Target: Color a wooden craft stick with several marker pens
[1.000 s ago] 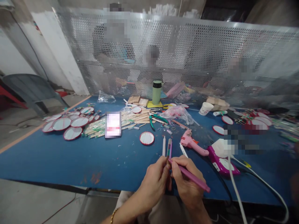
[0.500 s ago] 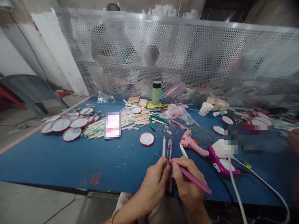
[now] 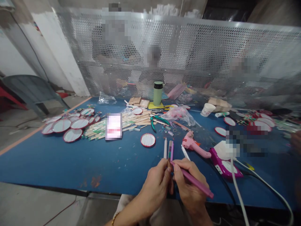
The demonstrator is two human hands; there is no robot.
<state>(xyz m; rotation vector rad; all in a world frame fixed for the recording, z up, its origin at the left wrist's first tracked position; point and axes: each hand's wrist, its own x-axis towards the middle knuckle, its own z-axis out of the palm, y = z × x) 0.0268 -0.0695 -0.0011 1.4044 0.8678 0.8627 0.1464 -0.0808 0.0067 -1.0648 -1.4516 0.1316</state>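
My left hand (image 3: 158, 177) is closed on a narrow wooden stick (image 3: 169, 154) with coloured bands, one of them green. In my right hand (image 3: 191, 182) is a pink marker pen (image 3: 196, 183), slanted down to the right at its back end. Its tip meets the stick or lies right beside it; my fingers partly hide the spot. Just beyond my hands lie a pale grey pen (image 3: 165, 148), left of the stick, and a purple pen (image 3: 172, 149), right of it. A white pen (image 3: 185, 153) rests past my right fingers.
Ahead lies a round red-rimmed disc (image 3: 148, 140); more discs (image 3: 61, 125) are heaped left beside wooden sticks (image 3: 138, 119) and a phone (image 3: 113, 126). Green-handled pliers (image 3: 153, 124), a pink glue gun (image 3: 195, 146), a cup (image 3: 208, 109) and a flask (image 3: 158, 94) stand or lie farther. White cable (image 3: 238, 191) crosses right.
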